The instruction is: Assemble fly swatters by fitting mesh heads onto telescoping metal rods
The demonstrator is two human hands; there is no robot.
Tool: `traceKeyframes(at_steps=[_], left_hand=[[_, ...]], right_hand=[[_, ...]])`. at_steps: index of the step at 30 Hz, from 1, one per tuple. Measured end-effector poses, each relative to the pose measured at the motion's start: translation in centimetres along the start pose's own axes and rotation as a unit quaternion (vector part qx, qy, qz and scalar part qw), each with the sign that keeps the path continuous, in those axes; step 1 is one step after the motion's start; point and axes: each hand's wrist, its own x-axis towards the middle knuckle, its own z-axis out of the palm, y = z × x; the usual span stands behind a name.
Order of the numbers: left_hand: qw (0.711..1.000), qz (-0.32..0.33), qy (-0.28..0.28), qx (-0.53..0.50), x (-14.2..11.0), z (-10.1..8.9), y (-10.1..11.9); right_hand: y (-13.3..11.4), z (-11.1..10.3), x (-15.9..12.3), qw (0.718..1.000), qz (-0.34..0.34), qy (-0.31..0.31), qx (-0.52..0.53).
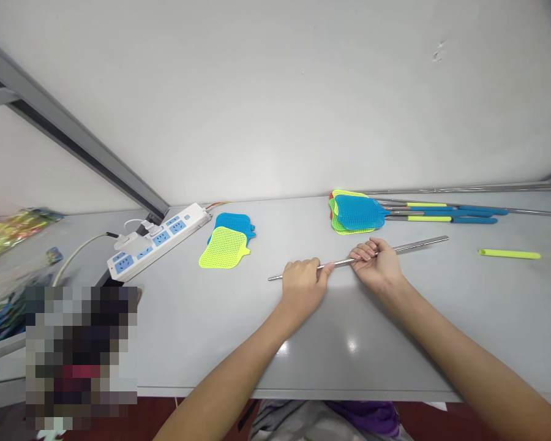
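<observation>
Both of my hands grip a thin telescopic metal rod (417, 243) that lies just above the grey table (202, 331). My left hand (303, 288) is closed round its narrow left part, with the tip sticking out to the left. My right hand (379, 263) is closed on the thicker part, which runs on to the right. Loose swatter heads, a yellow-green one (224, 248) over a blue one (234, 222), lie to the left of my hands.
Finished swatters with blue and green heads (356, 212) and blue-and-yellow handles (441, 211) lie at the back right. A yellow-green handle sleeve (509, 253) lies at the right. A white power strip (158, 237) with plugs sits at the back left. Long metal rods (487, 187) run along the wall.
</observation>
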Motion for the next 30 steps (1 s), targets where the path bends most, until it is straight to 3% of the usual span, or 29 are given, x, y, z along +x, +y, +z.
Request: traceKeyframes(at_steps=[20,25,30], left_hand=[[0.999,-0.018,0.03,-0.001,-0.3,0.2,0.2],[0.999,-0.033,0.023,-0.012,-0.6,0.0,0.2],[0.999,-0.036,0.009,-0.03,-0.8,-0.3,0.3]], right_hand=[[0.9,-0.3,-0.2,0.999,-0.047,-0.023,0.012],[1.5,-0.5,-0.6,0.997,-0.05,-0.059,0.014],[2.0,-0.4,-1.1,0.997,-0.056,-0.056,0.007]])
